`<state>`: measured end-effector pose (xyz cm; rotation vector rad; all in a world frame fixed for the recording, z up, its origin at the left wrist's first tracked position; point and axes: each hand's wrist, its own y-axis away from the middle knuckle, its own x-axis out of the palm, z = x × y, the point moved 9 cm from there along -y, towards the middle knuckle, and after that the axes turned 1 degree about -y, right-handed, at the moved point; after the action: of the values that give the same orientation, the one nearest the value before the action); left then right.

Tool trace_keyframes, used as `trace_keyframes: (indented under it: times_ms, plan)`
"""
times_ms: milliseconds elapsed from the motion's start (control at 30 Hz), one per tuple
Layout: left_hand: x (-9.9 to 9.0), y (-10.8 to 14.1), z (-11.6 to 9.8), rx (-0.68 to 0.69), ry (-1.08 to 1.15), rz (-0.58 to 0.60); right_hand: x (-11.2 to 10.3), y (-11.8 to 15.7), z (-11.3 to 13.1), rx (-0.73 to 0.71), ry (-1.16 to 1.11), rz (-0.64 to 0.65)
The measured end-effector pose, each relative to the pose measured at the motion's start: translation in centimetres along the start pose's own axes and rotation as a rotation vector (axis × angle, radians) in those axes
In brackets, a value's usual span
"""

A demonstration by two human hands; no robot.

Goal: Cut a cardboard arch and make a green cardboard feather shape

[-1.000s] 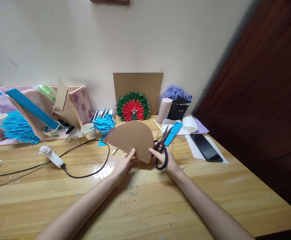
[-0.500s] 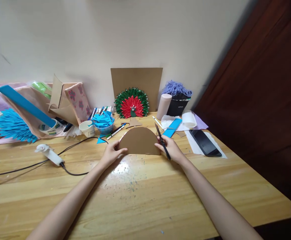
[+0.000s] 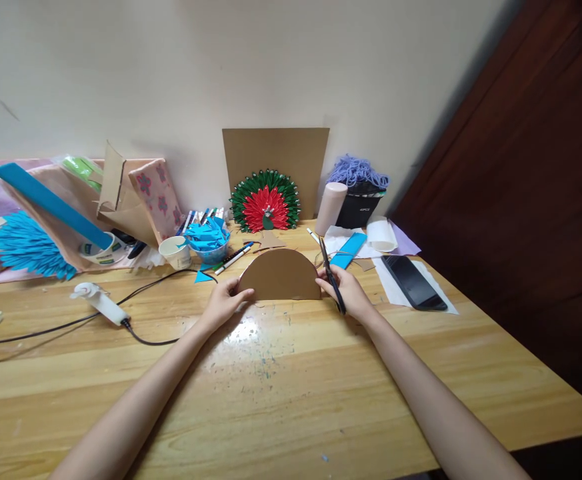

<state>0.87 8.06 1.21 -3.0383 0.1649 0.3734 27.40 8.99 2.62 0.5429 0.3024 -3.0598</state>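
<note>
A brown cardboard half-circle (image 3: 281, 277) stands tilted above the table, flat edge towards me. My left hand (image 3: 225, 301) pinches its left corner, thumb on the front face. At the right corner, my right hand (image 3: 349, 292) grips the cardboard between thumb and fingers. That same hand also holds a pair of black scissors (image 3: 334, 283), their blades pointing away from me. Just beyond the half-circle lie cardboard scraps (image 3: 271, 239). Behind them a red and green ribbon peacock (image 3: 267, 208) leans against a square cardboard sheet (image 3: 275, 148).
On the left are a white glue gun (image 3: 99, 303) with a black cord, a paper cup (image 3: 175, 252) and a bowl of blue strips (image 3: 208, 243). To the right lie a blue strip (image 3: 349, 250) and a phone (image 3: 413, 283); a pink bottle (image 3: 331, 209) stands behind.
The half-circle tips slightly further, so its face looks shorter. The scissors have turned a little in my right hand. The whole view has shifted slightly.
</note>
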Motion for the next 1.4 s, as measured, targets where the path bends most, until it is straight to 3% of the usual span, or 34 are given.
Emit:
trace_keyframes:
  times_ms: [400,533,667,800,1067,1400]
  plan:
    - [-0.2,0.1,-0.2,0.045,-0.059,-0.023,-0.4,-0.3,-1.2,0.02,0.071,0.029]
    - [0.1,0.2,-0.1,0.052,-0.072,0.024,-0.3,-0.2,-1.2,0.012,0.208,0.028]
    - [-0.5,0.2,-0.4,0.097,-0.174,-0.035,-0.4,-0.1,-0.9,-0.013,0.315,-0.016]
    - [-0.8,0.2,-0.9,0.156,-0.224,-0.064,-0.6,0.0,-0.7,-0.02,0.298,-0.048]
    - [-0.9,0.0,0.0,0.116,-0.179,-0.083,-0.6,-0.1,-0.9,-0.006,0.301,-0.052]
    - [-0.4,-0.3,0.9,0.1,-0.114,-0.022,-1.0,-0.2,-1.9,0.031,0.187,-0.101]
